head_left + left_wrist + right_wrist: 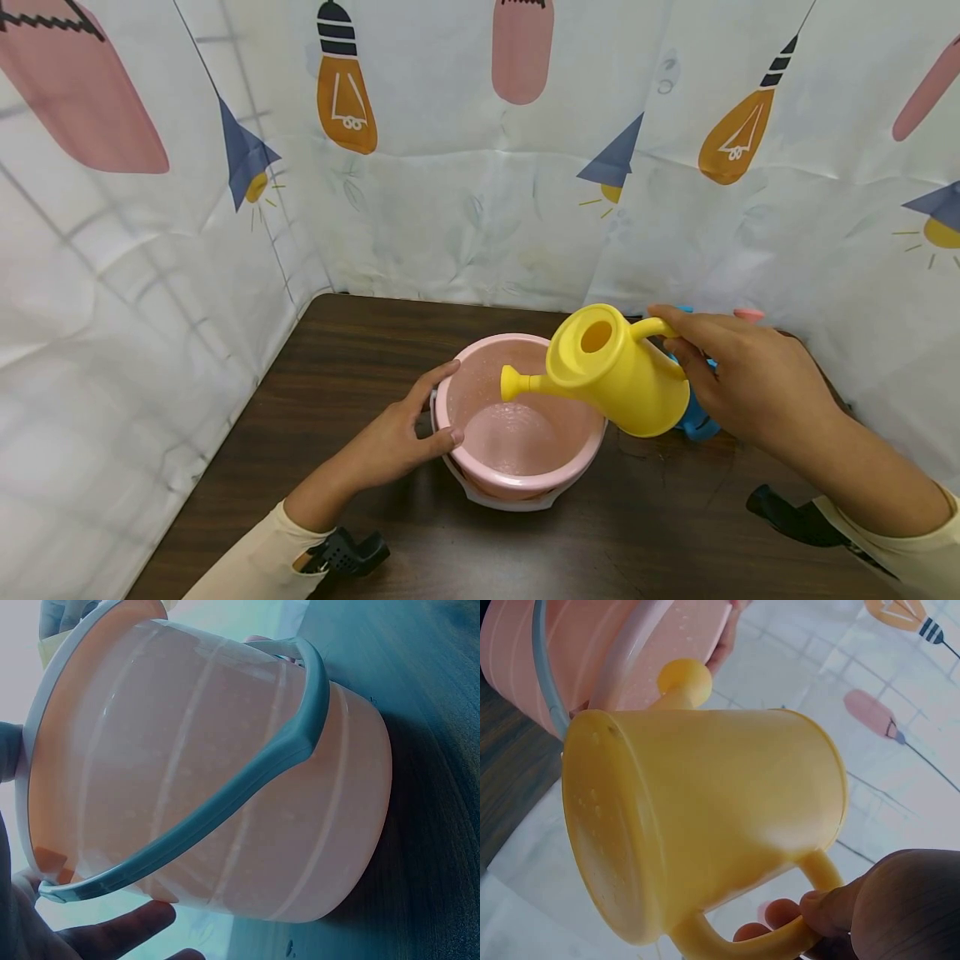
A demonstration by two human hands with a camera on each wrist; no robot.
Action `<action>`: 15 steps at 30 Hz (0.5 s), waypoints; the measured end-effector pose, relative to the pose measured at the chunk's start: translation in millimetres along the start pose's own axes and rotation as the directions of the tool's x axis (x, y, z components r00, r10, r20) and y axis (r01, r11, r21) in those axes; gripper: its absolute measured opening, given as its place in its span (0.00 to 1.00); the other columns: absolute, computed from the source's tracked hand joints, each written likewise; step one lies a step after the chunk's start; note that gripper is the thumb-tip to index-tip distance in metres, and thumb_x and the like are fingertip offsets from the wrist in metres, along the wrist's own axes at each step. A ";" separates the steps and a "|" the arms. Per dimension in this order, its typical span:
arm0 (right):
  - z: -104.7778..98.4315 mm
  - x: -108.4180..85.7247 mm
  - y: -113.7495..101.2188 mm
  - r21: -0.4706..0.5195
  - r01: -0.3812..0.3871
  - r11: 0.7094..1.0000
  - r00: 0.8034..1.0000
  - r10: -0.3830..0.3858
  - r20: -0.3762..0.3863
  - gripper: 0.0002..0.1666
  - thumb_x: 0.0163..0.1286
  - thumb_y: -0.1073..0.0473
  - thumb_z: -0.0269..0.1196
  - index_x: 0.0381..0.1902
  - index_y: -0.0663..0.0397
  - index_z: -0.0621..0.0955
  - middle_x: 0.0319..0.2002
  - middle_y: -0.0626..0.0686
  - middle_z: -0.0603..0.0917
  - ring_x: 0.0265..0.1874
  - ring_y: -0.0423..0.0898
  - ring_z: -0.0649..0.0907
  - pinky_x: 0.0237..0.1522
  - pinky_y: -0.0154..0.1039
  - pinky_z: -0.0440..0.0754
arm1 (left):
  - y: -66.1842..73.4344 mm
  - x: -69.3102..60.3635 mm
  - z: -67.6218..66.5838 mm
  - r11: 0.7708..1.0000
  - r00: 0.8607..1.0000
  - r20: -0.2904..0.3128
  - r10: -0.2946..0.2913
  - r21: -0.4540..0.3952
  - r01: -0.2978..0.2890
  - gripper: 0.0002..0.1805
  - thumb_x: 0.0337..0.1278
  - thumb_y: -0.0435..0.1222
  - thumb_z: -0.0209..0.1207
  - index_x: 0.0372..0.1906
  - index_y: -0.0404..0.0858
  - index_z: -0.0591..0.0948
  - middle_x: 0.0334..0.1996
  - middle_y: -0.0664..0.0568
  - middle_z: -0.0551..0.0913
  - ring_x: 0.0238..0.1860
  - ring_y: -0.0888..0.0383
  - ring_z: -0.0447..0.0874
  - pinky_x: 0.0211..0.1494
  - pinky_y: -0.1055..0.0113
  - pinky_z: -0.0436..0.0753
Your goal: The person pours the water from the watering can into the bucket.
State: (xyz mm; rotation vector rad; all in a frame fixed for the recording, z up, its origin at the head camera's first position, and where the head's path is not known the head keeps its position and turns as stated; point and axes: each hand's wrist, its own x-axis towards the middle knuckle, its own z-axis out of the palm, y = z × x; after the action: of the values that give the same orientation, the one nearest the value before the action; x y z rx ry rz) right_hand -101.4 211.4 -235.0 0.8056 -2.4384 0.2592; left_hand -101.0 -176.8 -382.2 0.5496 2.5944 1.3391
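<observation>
Head view, beginning at the surface's (345,358) left edge, which runs beside a white printed cloth (465,225): the left hand (397,442) rests on a round pink plastic bucket (517,482), fingers spread along its rim rather than clenched. The bucket stands upright, set in from the far edge, its inner bottom shiny. The left wrist view adds what is mostly hidden from above: pale bands round the outer wall and a grey-blue carrying handle (247,784) slanting across it. Next, a yellow plastic watering can (630,387) hangs tilted, its round-tipped spout over the bucket's mouth; only the head view shows its top opening, only the right wrist view the droplets on its base. A blue object (697,425), mostly hidden, sits toward the right edge behind the right hand (757,375), whose fingers grasp the can's handle.
</observation>
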 end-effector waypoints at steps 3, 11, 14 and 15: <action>1.0 -0.6 0.7 0.001 -0.002 1.000 1.000 0.002 -0.005 0.31 0.59 0.67 0.74 0.62 0.53 0.83 0.39 0.50 0.88 0.20 0.44 0.76 0.16 0.43 0.70 | -0.4 0.3 0.1 1.000 1.000 -0.001 -0.001 0.002 0.001 0.46 0.63 0.57 0.62 0.80 0.68 0.50 0.74 0.40 0.66 0.65 0.42 0.73 0.62 0.37 0.72; 2.9 -1.0 1.6 -0.002 0.004 1.000 1.000 -0.004 -0.018 0.32 0.57 0.67 0.75 0.62 0.54 0.83 0.40 0.52 0.89 0.18 0.44 0.76 0.15 0.42 0.68 | -0.2 -0.2 0.0 1.000 1.000 -0.005 0.006 0.001 -0.006 0.46 0.64 0.57 0.62 0.80 0.67 0.50 0.73 0.40 0.67 0.65 0.40 0.73 0.61 0.36 0.72; 2.9 -0.9 1.5 -0.001 -0.001 1.000 1.000 0.001 -0.015 0.32 0.58 0.67 0.74 0.63 0.54 0.83 0.41 0.53 0.89 0.18 0.44 0.76 0.15 0.42 0.68 | -0.4 0.0 -0.1 1.000 1.000 -0.005 0.010 0.001 -0.010 0.46 0.64 0.57 0.62 0.80 0.68 0.50 0.74 0.40 0.66 0.66 0.41 0.73 0.61 0.36 0.72; 3.0 -0.8 1.5 -0.001 -0.002 1.000 1.000 0.002 -0.015 0.32 0.58 0.67 0.74 0.63 0.54 0.83 0.41 0.53 0.89 0.17 0.44 0.76 0.15 0.42 0.68 | -0.5 0.1 0.0 1.000 1.000 -0.004 0.011 0.000 -0.011 0.46 0.64 0.57 0.62 0.80 0.68 0.50 0.74 0.40 0.66 0.66 0.41 0.73 0.62 0.36 0.71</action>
State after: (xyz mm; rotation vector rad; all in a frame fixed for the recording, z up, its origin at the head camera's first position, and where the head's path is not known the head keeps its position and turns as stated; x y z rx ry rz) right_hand -103.0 212.0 -238.0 0.7985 -2.4252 0.2642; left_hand -101.2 -177.0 -382.6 0.5635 2.5982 1.3445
